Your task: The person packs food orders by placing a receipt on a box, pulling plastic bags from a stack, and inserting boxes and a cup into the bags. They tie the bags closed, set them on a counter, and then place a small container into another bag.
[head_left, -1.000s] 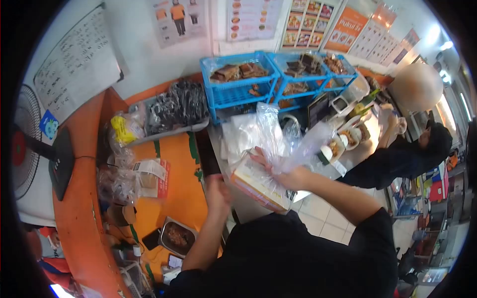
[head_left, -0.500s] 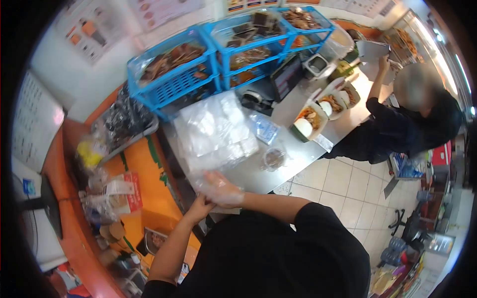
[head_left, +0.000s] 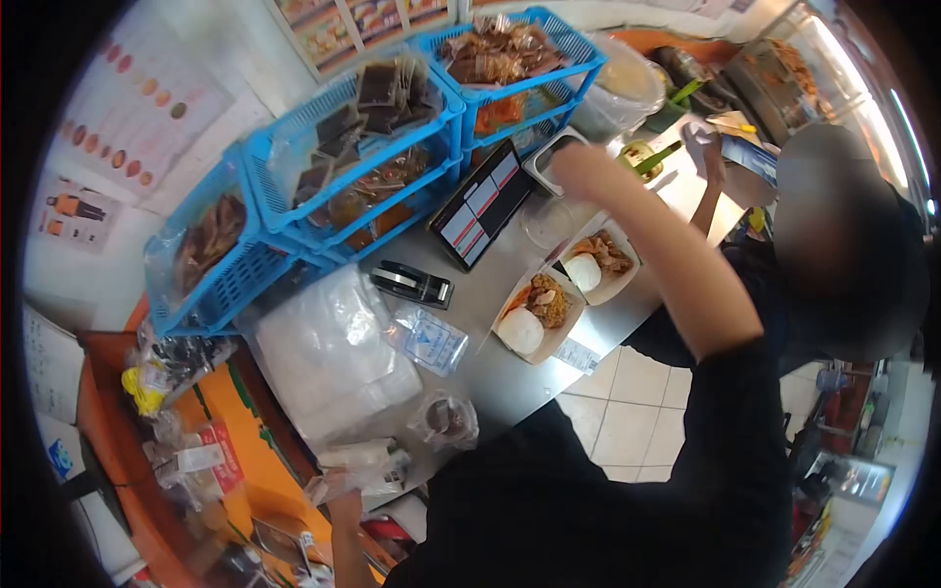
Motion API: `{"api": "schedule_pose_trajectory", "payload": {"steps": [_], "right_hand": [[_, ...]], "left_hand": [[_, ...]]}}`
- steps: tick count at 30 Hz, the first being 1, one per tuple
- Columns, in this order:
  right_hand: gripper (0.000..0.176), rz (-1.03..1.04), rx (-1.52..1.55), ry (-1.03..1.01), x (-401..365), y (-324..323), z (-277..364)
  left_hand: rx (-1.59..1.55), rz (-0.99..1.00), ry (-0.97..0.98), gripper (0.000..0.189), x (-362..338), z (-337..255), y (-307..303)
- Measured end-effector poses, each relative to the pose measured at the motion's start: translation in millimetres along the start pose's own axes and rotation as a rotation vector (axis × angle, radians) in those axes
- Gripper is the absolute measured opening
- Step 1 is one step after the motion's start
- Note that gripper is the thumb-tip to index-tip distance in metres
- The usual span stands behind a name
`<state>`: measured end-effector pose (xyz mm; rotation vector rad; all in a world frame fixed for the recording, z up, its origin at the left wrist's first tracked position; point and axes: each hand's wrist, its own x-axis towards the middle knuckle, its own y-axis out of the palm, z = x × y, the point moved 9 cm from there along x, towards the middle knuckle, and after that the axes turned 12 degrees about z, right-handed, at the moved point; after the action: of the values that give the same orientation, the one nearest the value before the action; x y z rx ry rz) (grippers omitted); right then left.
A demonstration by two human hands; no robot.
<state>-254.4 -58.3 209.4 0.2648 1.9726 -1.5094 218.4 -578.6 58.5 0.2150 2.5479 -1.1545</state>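
Note:
My left hand (head_left: 341, 487) is low at the counter's near edge, its fingers closed on crumpled clear plastic (head_left: 377, 464) with something white inside. My right hand (head_left: 588, 174) is raised over the counter's far side, smeared by motion. It is near a white-rimmed device (head_left: 549, 162) and a clear round container (head_left: 549, 223); its fingers cannot be made out. Below my right forearm, two open paper boxes (head_left: 534, 316) hold white rice and meat. A stack of clear plastic bags (head_left: 333, 358) lies between my hands, beside a blue-printed packet (head_left: 428, 340) and a small wrapped cup (head_left: 446, 421).
Blue baskets (head_left: 353, 147) of packaged food line the wall. A tablet (head_left: 477, 204) and a black tape dispenser (head_left: 412, 284) stand before them. At the right, a co-worker (head_left: 843, 255) in dark clothes handles a box (head_left: 750, 167). An orange surface (head_left: 257, 446) is at left.
My hands, together over the bag stack's near edge before, are apart. My right hand has swung forward and right across the counter; my left has stayed low. The view has turned right.

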Motion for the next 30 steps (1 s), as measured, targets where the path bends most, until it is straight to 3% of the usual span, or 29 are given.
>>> {"api": "schedule_pose_trajectory", "payload": {"steps": [2,4,5,7,9,11,13,14,20,24,27,29,30], "right_hand": [[0.018,0.008,0.001,0.024,82.5,32.3,-68.6],[0.019,0.052,-0.030,-0.036,161.3,94.2,-102.6],[0.020,0.092,-0.135,-0.069,189.7,122.1,-105.5],[0.021,0.172,-0.192,-0.075,223.1,144.9,-113.1],[0.022,0.215,-0.160,-0.063,221.0,154.0,-104.4],[0.020,0.143,-0.069,0.072,221.9,144.5,-111.1],[0.019,0.160,-0.085,0.020,201.2,124.1,-101.6],[0.018,0.184,-0.082,-0.020,191.6,114.8,-96.8],[0.014,0.082,-0.325,-0.251,162.9,86.5,-79.5],[0.013,-0.004,-0.244,-0.229,149.6,74.0,-80.0],[0.014,-0.089,-0.131,-0.223,149.5,71.7,-90.1],[0.015,-0.196,-0.051,-0.172,141.3,60.4,-96.1],[0.017,-0.224,0.104,-0.107,127.3,47.0,-97.2]], "left_hand": [[-0.109,-0.084,-0.159,0.022,-5.7,9.5,-5.4],[0.228,0.123,-0.396,0.032,0.8,24.8,14.4],[0.209,0.119,-0.413,0.032,0.8,32.4,22.1],[-0.119,-0.231,-0.346,0.032,-15.8,37.5,22.2],[-0.076,-0.242,-0.417,0.028,-3.5,-2.0,13.8],[-0.026,-0.258,-0.477,0.024,-0.3,-15.7,13.2],[-0.317,-0.400,-0.425,0.022,-7.4,-6.4,18.9],[-0.337,-0.376,-0.371,0.021,-8.4,-8.5,19.9],[-0.140,-0.360,-0.337,0.018,-2.5,-0.6,23.1],[-0.132,-0.315,-0.406,0.014,-3.3,-13.2,19.5],[-0.131,-0.341,-0.367,0.017,-2.7,-31.3,12.0],[0.282,-0.290,-0.242,0.009,7.5,-72.5,0.1],[0.287,-0.284,-0.110,0.004,6.6,-78.3,-1.6]]}}
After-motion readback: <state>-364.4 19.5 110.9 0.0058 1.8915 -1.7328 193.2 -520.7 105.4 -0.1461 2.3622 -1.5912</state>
